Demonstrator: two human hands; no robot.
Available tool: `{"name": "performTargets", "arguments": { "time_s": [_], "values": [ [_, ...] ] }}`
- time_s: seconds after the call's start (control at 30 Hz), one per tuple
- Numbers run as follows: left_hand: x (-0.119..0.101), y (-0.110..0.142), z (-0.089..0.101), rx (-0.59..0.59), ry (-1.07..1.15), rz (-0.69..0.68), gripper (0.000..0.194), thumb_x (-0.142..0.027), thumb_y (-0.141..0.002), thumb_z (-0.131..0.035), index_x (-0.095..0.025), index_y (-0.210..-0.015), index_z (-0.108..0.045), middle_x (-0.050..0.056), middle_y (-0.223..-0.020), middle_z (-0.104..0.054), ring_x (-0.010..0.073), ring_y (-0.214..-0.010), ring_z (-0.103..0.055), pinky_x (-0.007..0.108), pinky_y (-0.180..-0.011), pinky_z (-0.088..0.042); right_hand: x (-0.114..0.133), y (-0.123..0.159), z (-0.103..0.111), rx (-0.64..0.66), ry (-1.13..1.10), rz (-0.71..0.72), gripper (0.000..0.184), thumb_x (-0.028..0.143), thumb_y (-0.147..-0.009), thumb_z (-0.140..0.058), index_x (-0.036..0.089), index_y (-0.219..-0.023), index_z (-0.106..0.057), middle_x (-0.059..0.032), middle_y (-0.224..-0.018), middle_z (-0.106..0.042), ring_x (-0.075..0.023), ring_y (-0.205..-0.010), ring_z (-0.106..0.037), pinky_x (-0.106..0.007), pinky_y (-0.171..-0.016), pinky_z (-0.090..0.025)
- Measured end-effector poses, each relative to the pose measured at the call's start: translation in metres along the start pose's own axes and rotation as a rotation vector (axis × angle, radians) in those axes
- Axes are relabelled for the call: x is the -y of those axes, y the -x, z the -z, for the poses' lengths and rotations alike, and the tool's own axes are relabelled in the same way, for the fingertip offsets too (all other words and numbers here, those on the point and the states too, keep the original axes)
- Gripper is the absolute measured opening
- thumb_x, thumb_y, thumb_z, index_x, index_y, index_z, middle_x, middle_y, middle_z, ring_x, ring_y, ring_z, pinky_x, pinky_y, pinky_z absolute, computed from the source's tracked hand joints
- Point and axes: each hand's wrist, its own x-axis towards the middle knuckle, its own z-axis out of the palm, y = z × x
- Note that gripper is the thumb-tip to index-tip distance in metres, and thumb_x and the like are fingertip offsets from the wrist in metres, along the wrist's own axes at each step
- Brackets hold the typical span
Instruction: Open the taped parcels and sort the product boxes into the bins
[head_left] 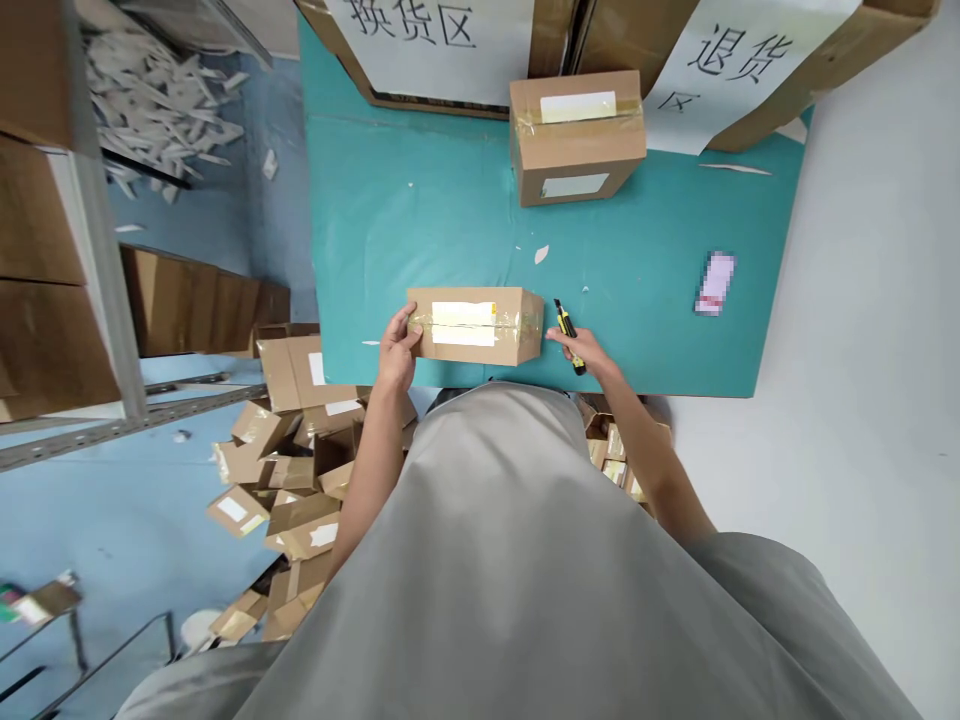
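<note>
A taped brown cardboard box (506,345) with a white label on top lies near the front edge of the teal table (420,220). Around the box's left end, my left hand (399,345) grips with the thumb on top and the fingers at the far corner. Just right of the box, my right hand (589,350) holds a black and yellow box cutter (568,325), its tip pointing away from me. The cutter is apart from the box. How far its blade is out is too small to tell.
Another taped box (581,150) stands at the back, before two large cartons (630,40) bearing white paper signs. A blurred pink item (715,283) lies at right. Cardboard boxes (300,510) are heaped on the floor at left, near a metal rack (112,250). Paper scraps dot the table.
</note>
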Motion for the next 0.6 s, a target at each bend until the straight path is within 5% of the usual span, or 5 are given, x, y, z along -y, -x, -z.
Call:
{"name": "performTargets", "arguments": {
  "time_s": [0.13, 0.3, 0.47, 0.6],
  "values": [
    [0.018, -0.005, 0.020, -0.070, 0.158, 0.014, 0.104, -0.077, -0.073, -0.093, -0.027, -0.159, -0.063, 0.015, -0.149, -0.074, 0.0360, -0.141, -0.069, 0.049, -0.120, -0.058, -0.006, 0.000, -0.046, -0.024, -0.193, 0.018, 0.062, 0.069, -0.075, -0.099, 0.019, -0.102, -0.074, 0.0099, -0.051, -0.051, -0.0118, -0.051, -0.045, -0.024, -0.051, -0.036],
    [0.033, -0.020, 0.032, -0.110, 0.088, -0.004, 0.111, -0.077, -0.076, -0.091, -0.027, -0.168, -0.054, 0.012, -0.130, -0.079, 0.0296, -0.127, -0.075, 0.045, -0.115, -0.060, 0.014, 0.017, -0.059, -0.105, -0.164, 0.123, 0.052, 0.065, -0.079, -0.096, 0.020, -0.094, -0.074, 0.0082, -0.054, -0.053, -0.0124, -0.053, -0.049, -0.025, -0.052, -0.038],
    [0.038, -0.038, -0.008, 0.059, 0.012, 0.033, 0.109, -0.056, -0.085, -0.088, -0.021, -0.177, -0.040, 0.011, -0.120, -0.081, 0.0227, -0.112, -0.076, 0.043, -0.116, -0.057, 0.037, 0.047, -0.035, -0.267, -0.014, 0.241, 0.049, 0.064, -0.082, -0.089, 0.020, -0.099, -0.076, 0.0046, -0.063, -0.061, -0.0148, -0.057, -0.056, -0.029, -0.059, -0.049],
    [0.041, -0.041, -0.052, 0.272, -0.046, -0.015, 0.107, -0.040, -0.086, -0.087, -0.017, -0.178, -0.037, 0.007, -0.105, -0.081, 0.0189, -0.092, -0.072, 0.044, -0.108, -0.059, 0.054, 0.063, -0.019, -0.429, 0.249, 0.350, 0.049, 0.064, -0.083, -0.085, 0.018, -0.101, -0.079, -0.0070, -0.091, -0.080, -0.0255, -0.085, -0.075, -0.040, -0.085, -0.062]
  ]
}}
